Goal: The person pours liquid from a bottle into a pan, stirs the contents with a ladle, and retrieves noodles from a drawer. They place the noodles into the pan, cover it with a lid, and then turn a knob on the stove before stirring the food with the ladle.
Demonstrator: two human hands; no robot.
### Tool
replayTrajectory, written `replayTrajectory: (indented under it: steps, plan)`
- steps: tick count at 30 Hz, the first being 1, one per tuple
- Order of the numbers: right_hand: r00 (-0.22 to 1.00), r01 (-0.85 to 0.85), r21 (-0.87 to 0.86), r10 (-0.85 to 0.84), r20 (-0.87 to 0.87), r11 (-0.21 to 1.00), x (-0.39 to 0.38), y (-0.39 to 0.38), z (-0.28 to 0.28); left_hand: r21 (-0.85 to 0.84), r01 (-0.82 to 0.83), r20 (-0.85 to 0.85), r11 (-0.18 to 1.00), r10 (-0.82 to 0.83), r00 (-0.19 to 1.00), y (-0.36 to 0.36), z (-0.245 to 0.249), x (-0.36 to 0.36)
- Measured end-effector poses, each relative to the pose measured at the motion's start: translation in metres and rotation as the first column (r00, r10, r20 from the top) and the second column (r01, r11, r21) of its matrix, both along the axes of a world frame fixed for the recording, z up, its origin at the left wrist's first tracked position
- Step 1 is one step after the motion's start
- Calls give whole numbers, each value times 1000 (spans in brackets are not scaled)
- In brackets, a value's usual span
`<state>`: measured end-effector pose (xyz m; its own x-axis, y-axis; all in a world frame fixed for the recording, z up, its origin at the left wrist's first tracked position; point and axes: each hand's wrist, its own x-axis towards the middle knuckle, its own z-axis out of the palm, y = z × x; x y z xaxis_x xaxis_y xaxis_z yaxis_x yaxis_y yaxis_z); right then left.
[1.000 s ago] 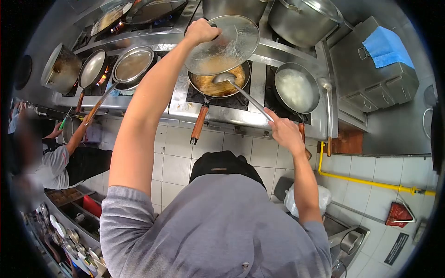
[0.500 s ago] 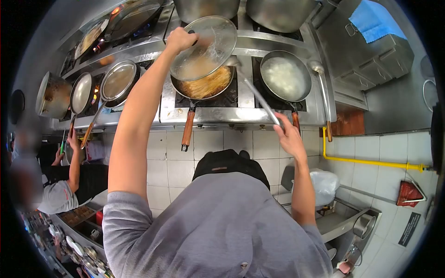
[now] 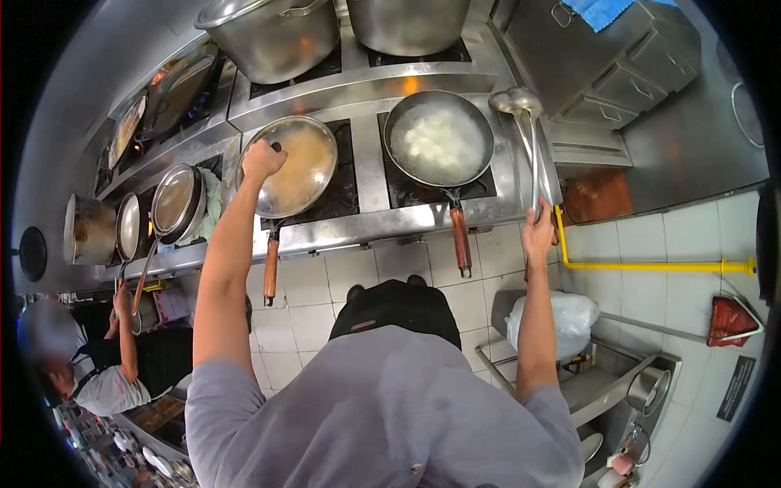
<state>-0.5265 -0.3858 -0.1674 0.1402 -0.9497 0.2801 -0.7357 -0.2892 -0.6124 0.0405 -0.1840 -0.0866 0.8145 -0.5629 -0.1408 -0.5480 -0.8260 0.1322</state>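
My left hand is closed on the knob of a glass lid, which now covers the left frying pan, whose wooden handle points toward me. Tan food shows blurrily through the glass. Far to the right, my right hand grips the long handle of a metal ladle. Its bowl rests beside that of a second ladle at the stove's right edge. Between my hands sits an uncovered frying pan, with pale food steaming in cloudy liquid.
Two large steel pots stand on the back burners. More pans and a stained pot are at the left. A co-worker works there, one hand at a pan handle. A yellow pipe runs along the right.
My left hand has lowered the glass lid onto the left pan. My right hand has carried the ladle right, beside the other ladle. The view has shifted rightward.
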Motion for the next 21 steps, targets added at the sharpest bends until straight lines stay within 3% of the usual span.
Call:
replayTrajectory:
  steps: [2,3,7,10,11,14,17,18,19,21]
  plan:
    - [1000,13,138,-15,11,990,5,-21,-11,7,-9,16,1000,8,1000,8,-9,2]
    - [1000,3,88,-5,23,996,8,-31,-22,-10,-31,11,999,31,999,10,-16,6]
    - [999,45,230,-38,-35,972,23,-54,-50,-31,-82,-10,996,81,997,10,-12,-7]
    - [998,0,9,1,-56,1000,29,-66,-84,-86,-75,12,993,76,997,13,-29,0]
    - [995,53,60,-48,-85,997,32,-69,-87,-65,-69,14,995,70,997,13,-33,5]
    - [976,-97,-121,70,-207,988,27,-87,-94,-58,-20,31,998,22,999,10,-35,12]
    - [970,-154,-26,146,-195,988,20,-88,-86,-41,-25,12,999,25,1000,12,-31,8]
    - [986,-112,-70,102,-132,991,16,-80,-82,-3,-100,-7,995,100,995,9,-9,-12]
    - [996,-61,-115,53,-72,992,16,-67,-76,41,-57,20,998,57,998,12,-27,4]
    - [998,30,-147,-23,53,989,5,-27,-63,-39,12,195,999,-4,981,17,-22,-19]
